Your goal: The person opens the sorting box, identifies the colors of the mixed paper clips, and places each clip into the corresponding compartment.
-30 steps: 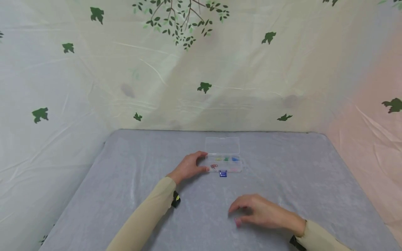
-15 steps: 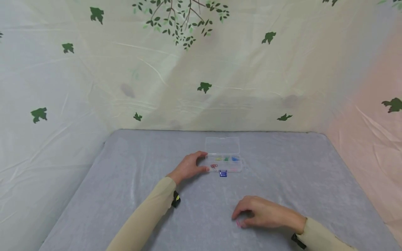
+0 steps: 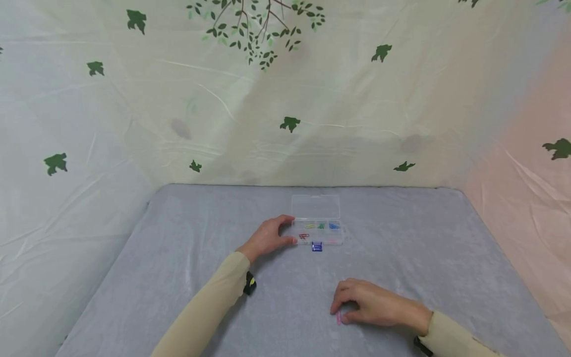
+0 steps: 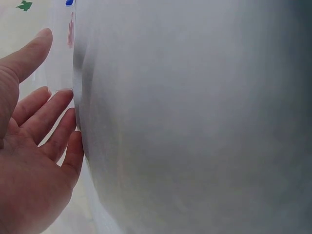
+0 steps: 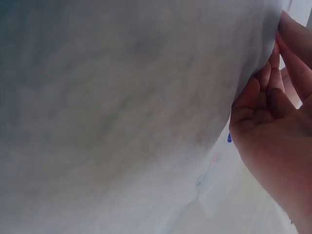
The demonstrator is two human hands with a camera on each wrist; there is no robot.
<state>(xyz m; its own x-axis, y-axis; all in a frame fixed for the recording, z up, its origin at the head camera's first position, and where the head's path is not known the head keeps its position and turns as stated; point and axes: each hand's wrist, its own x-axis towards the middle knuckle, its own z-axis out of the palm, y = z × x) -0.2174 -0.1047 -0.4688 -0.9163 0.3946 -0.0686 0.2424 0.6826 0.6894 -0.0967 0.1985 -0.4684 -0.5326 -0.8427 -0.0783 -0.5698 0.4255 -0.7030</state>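
Note:
A clear plastic compartment box lies with its lid raised back on the grey cloth. My left hand holds its left end, thumb at the front corner and index finger at the back one. Inside are yellow paper clips, green clips, blue clips, red clips and something pink at the front right. Nearer me, my right hand has its thumb and curled fingers around a pink paper clip low over the cloth. In the right wrist view the cloth hides the fingertips.
The box's clear lid lies toward the back. A blue latch sticks out from its front edge. Grey cloth covers the table, and pale curtains with printed leaves stand behind and at both sides.
My right hand has shifted slightly to the right, and its fingers have drawn in around the pink paper clip. The left hand and the box stay where they were.

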